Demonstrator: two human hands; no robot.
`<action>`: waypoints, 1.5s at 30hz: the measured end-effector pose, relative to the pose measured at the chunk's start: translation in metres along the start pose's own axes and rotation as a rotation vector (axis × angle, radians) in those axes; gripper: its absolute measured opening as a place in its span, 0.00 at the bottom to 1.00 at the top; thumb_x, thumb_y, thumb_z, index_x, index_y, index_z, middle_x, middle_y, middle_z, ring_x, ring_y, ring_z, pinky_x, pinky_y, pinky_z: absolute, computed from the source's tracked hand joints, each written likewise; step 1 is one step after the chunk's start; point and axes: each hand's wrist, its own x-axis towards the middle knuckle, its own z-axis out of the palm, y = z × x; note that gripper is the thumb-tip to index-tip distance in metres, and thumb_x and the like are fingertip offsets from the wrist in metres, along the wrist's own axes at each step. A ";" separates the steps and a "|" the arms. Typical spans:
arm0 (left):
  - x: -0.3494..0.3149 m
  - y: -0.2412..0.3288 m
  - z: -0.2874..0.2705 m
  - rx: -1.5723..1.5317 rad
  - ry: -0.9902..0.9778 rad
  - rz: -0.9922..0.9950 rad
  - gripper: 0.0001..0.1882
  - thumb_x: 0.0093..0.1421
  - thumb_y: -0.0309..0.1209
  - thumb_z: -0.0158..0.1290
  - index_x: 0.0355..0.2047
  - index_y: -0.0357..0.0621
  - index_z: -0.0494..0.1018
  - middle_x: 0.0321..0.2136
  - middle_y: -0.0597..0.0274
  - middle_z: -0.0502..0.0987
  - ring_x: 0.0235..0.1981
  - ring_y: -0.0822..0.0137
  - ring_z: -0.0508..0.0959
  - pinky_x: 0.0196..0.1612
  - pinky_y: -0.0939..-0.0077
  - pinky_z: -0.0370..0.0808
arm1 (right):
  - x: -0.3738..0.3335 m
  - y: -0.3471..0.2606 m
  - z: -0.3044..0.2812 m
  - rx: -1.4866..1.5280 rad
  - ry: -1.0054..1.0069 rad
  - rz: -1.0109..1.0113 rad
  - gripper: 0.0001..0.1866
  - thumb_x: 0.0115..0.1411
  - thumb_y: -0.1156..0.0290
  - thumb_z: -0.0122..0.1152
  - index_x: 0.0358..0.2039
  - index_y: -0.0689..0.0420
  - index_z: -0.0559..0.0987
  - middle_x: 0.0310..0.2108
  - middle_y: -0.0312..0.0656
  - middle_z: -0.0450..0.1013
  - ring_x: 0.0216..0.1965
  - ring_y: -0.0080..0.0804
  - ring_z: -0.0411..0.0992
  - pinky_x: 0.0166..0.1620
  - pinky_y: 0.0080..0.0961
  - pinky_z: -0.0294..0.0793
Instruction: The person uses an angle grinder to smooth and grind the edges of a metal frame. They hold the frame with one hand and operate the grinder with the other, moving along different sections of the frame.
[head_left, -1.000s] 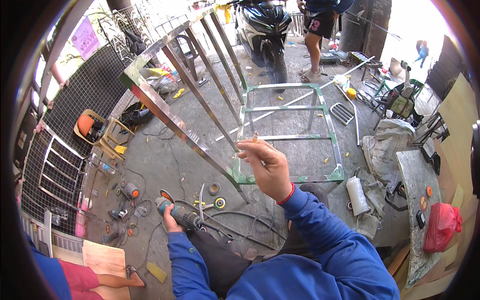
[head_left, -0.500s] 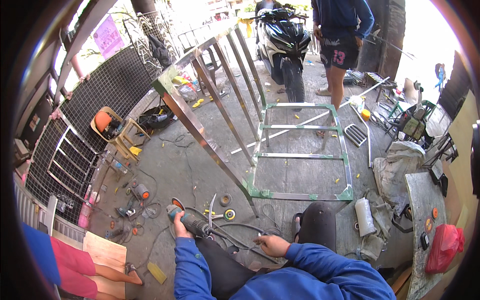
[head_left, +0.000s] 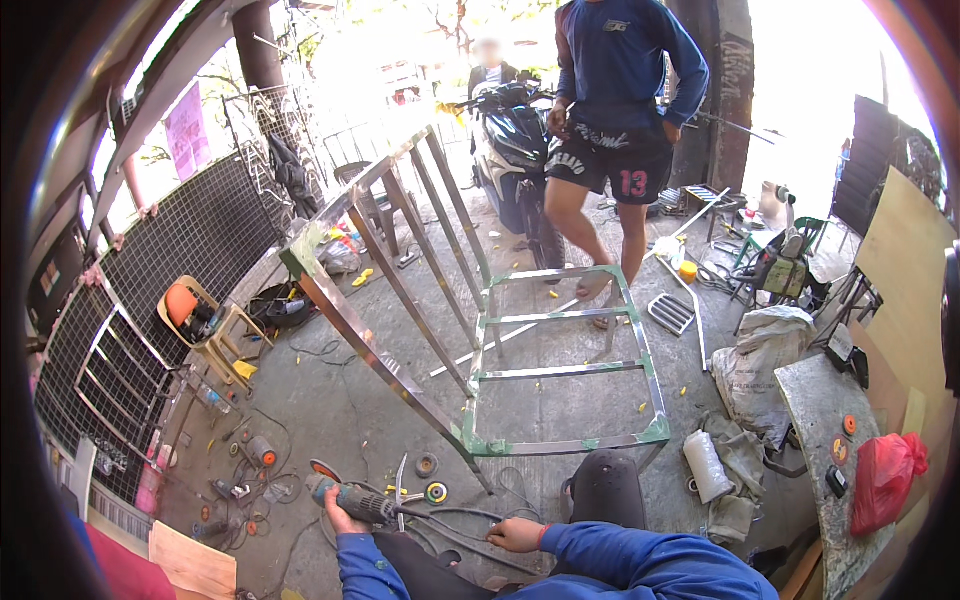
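Note:
My left hand (head_left: 343, 512) is closed round the body of a teal and grey angle grinder (head_left: 366, 503). The grinder's orange-edged disc (head_left: 324, 469) points up and away from me. A dark power cord (head_left: 450, 512) runs from the tool's rear toward my right hand (head_left: 516, 535), whose fingers are closed at the cord. Ahead stands a welded metal frame (head_left: 560, 449) of square tubes with green-coated corners. It has a flat barred section and a tall slatted side, apart from both hands. A yellow-rimmed disc (head_left: 437, 492) and a grey wheel (head_left: 427, 465) lie beyond the grinder.
A person (head_left: 625, 110) stands behind the frame, beside a motorcycle (head_left: 515, 150); another person is farther back. More grinders and tangled cords (head_left: 255, 490) lie left, near a plastic chair (head_left: 205, 325). At right are a white roll (head_left: 708, 467), a sack (head_left: 765, 370) and a red bag (head_left: 885, 480).
My view has tilted up and shifted right, so the scene sits lower and farther left. The standing person has stepped closer to the frame. The grinder remains in my left hand.

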 end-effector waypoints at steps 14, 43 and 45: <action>-0.023 0.001 0.012 -0.101 -0.254 -0.065 0.22 0.52 0.40 0.58 0.43 0.42 0.67 0.35 0.57 0.76 0.38 0.58 0.78 0.49 0.53 0.75 | -0.010 -0.010 0.006 -0.065 0.136 -0.005 0.16 0.61 0.66 0.52 0.46 0.56 0.80 0.39 0.56 0.78 0.41 0.55 0.76 0.47 0.44 0.74; -0.036 -0.007 0.022 -0.180 -0.194 -0.142 0.22 0.55 0.45 0.55 0.42 0.41 0.70 0.37 0.55 0.77 0.36 0.57 0.80 0.43 0.57 0.79 | -0.028 -0.168 -0.121 0.441 0.445 -0.347 0.17 0.64 0.61 0.60 0.43 0.63 0.77 0.32 0.48 0.78 0.32 0.35 0.78 0.35 0.29 0.75; -0.055 -0.018 0.040 -0.149 -0.284 -0.012 0.25 0.57 0.49 0.50 0.44 0.42 0.69 0.37 0.55 0.77 0.39 0.56 0.79 0.45 0.58 0.78 | -0.024 -0.230 -0.148 0.296 0.390 -0.630 0.18 0.63 0.60 0.61 0.45 0.61 0.76 0.34 0.46 0.77 0.33 0.37 0.77 0.36 0.31 0.76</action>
